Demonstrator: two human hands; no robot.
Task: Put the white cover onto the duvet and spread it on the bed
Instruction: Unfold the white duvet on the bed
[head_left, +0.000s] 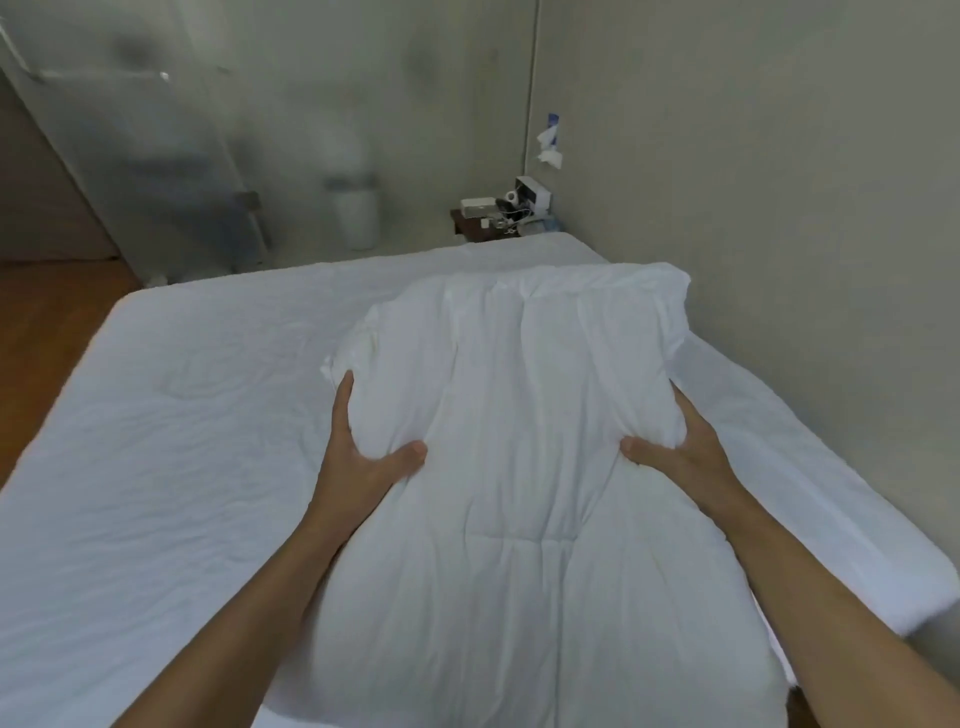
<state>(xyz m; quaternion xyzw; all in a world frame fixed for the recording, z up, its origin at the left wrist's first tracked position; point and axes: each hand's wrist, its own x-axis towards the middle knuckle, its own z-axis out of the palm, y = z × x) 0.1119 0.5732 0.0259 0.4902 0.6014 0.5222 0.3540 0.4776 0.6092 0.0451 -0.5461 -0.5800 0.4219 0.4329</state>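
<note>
Two hands hold the folded white duvet (519, 441) in front of us, one on each side of the bundle. Our left hand (358, 447) clasps the left edge, its fingers running up along the side and its thumb pressed into the front of the fabric. Our right hand (675, 447) does the same on the right edge, thumb dug into the cloth and fingers wrapped round the outer side, so each grip is closed on the duvet itself. The duvet is a thick, puffy, quilted mass that hangs from near our body out over the bed (156, 441), its far end rounded and raised above the mattress. We cannot tell whether the white cover is already on it, as all the cloth is the same white. The bed is covered by a wrinkled white sheet and stands against the wall on our right. Beyond its far corner a small dark nightstand (478, 228) carries white boxes and cables. A white bin (356, 213) stands near a frosted glass panel (156, 156) at the back.
</note>
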